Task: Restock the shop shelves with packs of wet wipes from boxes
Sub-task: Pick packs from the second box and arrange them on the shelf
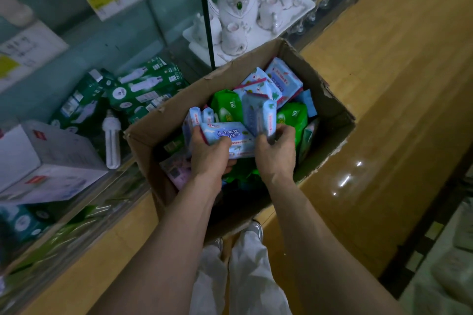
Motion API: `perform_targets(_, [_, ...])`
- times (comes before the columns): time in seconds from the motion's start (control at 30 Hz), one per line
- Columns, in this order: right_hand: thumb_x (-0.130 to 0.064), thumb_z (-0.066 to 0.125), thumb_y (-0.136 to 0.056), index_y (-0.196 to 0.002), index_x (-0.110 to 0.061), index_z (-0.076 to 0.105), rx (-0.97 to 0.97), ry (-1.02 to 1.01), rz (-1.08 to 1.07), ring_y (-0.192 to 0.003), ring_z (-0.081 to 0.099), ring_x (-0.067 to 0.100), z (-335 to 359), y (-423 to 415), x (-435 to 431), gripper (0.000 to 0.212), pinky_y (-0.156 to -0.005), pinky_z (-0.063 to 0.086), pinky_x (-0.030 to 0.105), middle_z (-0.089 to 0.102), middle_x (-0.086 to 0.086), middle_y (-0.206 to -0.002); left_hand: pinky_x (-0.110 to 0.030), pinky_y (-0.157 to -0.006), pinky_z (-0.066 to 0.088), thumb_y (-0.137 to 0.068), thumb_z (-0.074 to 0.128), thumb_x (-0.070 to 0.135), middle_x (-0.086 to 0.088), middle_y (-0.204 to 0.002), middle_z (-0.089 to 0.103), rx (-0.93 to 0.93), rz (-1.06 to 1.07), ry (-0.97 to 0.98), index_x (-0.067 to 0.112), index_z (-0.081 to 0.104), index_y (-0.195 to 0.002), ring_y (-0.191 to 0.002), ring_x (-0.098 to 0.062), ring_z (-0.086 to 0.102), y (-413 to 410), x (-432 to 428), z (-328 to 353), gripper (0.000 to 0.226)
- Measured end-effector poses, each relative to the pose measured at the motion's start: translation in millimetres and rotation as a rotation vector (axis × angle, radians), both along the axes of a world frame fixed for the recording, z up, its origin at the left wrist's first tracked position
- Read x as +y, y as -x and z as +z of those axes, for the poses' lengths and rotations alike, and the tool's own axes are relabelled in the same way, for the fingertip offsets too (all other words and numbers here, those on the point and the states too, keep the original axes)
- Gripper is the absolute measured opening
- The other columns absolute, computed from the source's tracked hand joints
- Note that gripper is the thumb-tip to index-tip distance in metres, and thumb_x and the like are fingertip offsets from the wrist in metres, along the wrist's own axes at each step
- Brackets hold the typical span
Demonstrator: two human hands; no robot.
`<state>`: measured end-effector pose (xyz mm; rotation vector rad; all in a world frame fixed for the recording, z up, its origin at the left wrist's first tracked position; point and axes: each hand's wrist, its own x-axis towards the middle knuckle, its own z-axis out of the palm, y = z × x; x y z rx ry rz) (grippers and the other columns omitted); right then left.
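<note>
Both bare forearms reach down, hands nearly touching: left hand (210, 155) grips a flat pack (226, 138), right hand (275, 152) an upright pack (258, 114).

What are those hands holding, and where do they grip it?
The left hand grips a flat blue wipes pack by its left end; the right hand pinches an upright blue pack by its bottom edge.

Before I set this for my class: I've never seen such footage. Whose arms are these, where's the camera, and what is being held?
No machine: a person wears one camera on the head, looking down at their own bare arms. An open cardboard box rests on a wooden counter, full of wipe packs, blue and green. The left hand grips a flat blue pack; the right hand grips an upright blue pack. Beside the box, under glass, lie green bulb boxes.
</note>
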<state>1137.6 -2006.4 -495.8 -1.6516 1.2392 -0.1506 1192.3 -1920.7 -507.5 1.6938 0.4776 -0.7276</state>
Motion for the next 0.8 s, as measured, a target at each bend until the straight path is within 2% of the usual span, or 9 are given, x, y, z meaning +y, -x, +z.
perform_targets(0.07, [-0.029, 0.054, -0.095, -0.115, -0.015, 0.047, 0.015, -0.006, -0.064, -0.085, 0.053, 0.018, -4.6, 5.7, -5.8, 0.026, -0.076, 0.045, 0.034, 0.049, -0.007, -0.086, -0.019, -0.04, 0.048, -0.09, 0.052, 0.01, -0.009, -0.097, 0.068, 0.012, 0.008, 0.011, 0.029, 0.041, -0.136, -0.047, -0.015, 0.061, -2.0, 2.9, 4.8, 0.051])
perform_targets(0.13, [-0.03, 0.054, -0.094, -0.103, -0.016, 0.049, -0.006, -0.029, -0.158, -0.083, 0.057, 0.021, -2.3, -2.4, -3.8, 0.017, -0.079, 0.05, 0.041, 0.052, -0.006, -0.082, -0.02, -0.04, 0.049, -0.089, 0.053, 0.01, -0.008, -0.092, 0.068, 0.028, 0.044, 0.003, 0.025, 0.041, -0.137, -0.038, -0.011, 0.058, -4.8, 6.3, 8.9, 0.051])
perform_targets(0.27, [-0.031, 0.056, -0.092, -0.098, -0.014, 0.057, -0.051, -0.105, -0.302, -0.082, 0.062, 0.024, 10.9, 7.7, -4.1, 0.018, -0.08, 0.054, 0.047, 0.061, 0.002, -0.084, -0.022, -0.044, 0.049, -0.088, 0.054, 0.015, -0.012, -0.089, 0.067, 0.044, 0.084, 0.026, 0.023, 0.039, -0.136, -0.034, -0.01, 0.053, -8.0, 6.5, 25.7, 0.051])
perform_targets(0.43, [-0.038, 0.06, -0.085, -0.084, -0.016, 0.064, -0.131, -0.195, -0.479, -0.079, 0.068, 0.031, 37.2, 34.2, 3.1, 0.023, -0.077, 0.055, 0.053, 0.069, 0.008, -0.083, -0.019, -0.04, 0.046, -0.087, 0.054, 0.016, -0.008, -0.078, 0.064, 0.025, 0.027, 0.099, 0.019, 0.044, -0.129, -0.034, -0.01, 0.052, -0.1, 2.4, 58.3, 0.044])
perform_targets(0.53, [-0.027, 0.06, -0.09, -0.075, -0.018, 0.059, -0.259, -0.257, -0.61, -0.075, 0.067, 0.027, 61.5, 59.0, 5.6, 0.018, -0.075, 0.059, 0.044, 0.065, 0.004, -0.078, -0.019, -0.04, 0.046, -0.088, 0.054, 0.017, -0.009, -0.078, 0.064, -0.005, -0.019, 0.126, 0.016, 0.046, -0.126, -0.035, -0.011, 0.053, 10.1, -2.7, 79.3, 0.039])
perform_targets(0.6, [-0.022, 0.059, -0.092, -0.078, -0.017, 0.06, -0.345, -0.257, -0.7, -0.072, 0.066, 0.023, 78.5, 77.8, 5.1, 0.015, -0.062, 0.06, 0.031, 0.065, 0.004, -0.079, -0.019, -0.041, 0.046, -0.088, 0.053, 0.017, -0.008, -0.076, 0.063, -0.015, -0.06, 0.149, 0.015, 0.048, -0.124, -0.034, -0.01, 0.052, 20.8, -10.2, 93.5, 0.036])
perform_targets(0.67, [-0.019, 0.058, -0.093, -0.083, -0.014, 0.061, -0.404, -0.242, -0.775, -0.069, 0.066, 0.019, 97.6, 97.3, 3.5, 0.012, -0.053, 0.057, 0.023, 0.066, 0.004, -0.079, -0.018, -0.04, 0.046, -0.088, 0.053, 0.018, -0.008, -0.075, 0.063, -0.014, -0.112, 0.175, 0.014, 0.048, -0.125, -0.032, -0.009, 0.052, 34.4, -21.0, 107.1, 0.037])
perform_targets(0.8, [-0.017, 0.058, -0.092, -0.076, -0.018, 0.053, -0.48, -0.193, -0.918, -0.064, 0.065, 0.016, 128.9, 144.7, -4.1, 0.017, -0.06, 0.058, 0.027, 0.063, 0.0, -0.075, -0.019, -0.043, 0.045, -0.088, 0.052, 0.018, -0.006, -0.073, 0.062, -0.022, -0.252, 0.234, 0.015, 0.045, -0.129, -0.036, -0.01, 0.053, 72.0, -50.2, 136.6, 0.042])
